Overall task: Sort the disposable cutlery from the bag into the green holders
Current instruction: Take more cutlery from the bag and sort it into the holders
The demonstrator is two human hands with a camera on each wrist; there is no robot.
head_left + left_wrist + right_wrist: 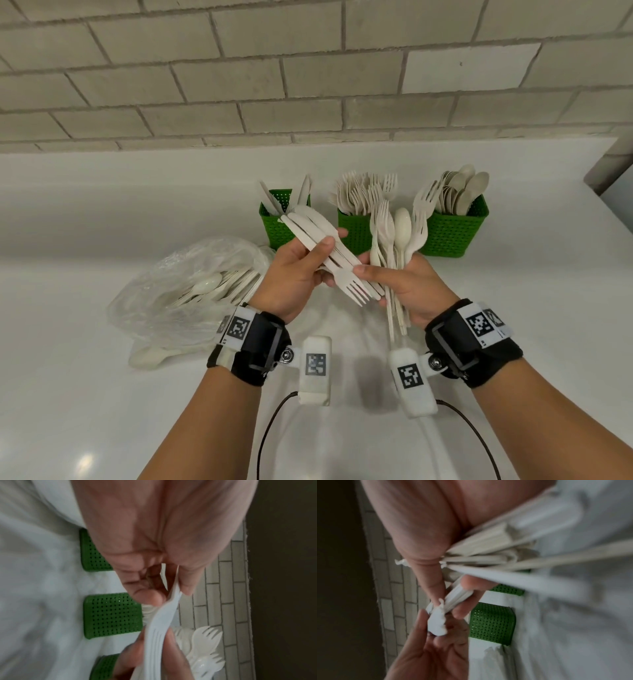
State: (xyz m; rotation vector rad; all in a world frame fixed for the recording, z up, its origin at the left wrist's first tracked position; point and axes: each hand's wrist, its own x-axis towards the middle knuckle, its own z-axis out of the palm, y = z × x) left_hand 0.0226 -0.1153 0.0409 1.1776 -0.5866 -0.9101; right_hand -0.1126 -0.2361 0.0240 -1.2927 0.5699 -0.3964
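Observation:
My left hand (322,253) grips a slanted bunch of pale knives (308,226) and a fork (352,291) whose tines point down-right. My right hand (387,284) clutches an upright bundle of forks and one spoon (402,226), its thumb pressing on the left hand's bunch. Behind the hands stand three green holders: the left holder (270,226) holds knives, the middle holder (352,233) forks, and the right holder (452,236) spoons plus a fork. The clear plastic bag (178,274) with more cutlery lies at the left. In the left wrist view the fork (164,615) runs between both hands.
The white counter (102,205) ends at a brick wall (308,85) behind the holders. A loose pale utensil (147,358) lies under the bag's near edge. The counter's right edge (603,212) is close to the right holder. Cables hang from the wrist cameras.

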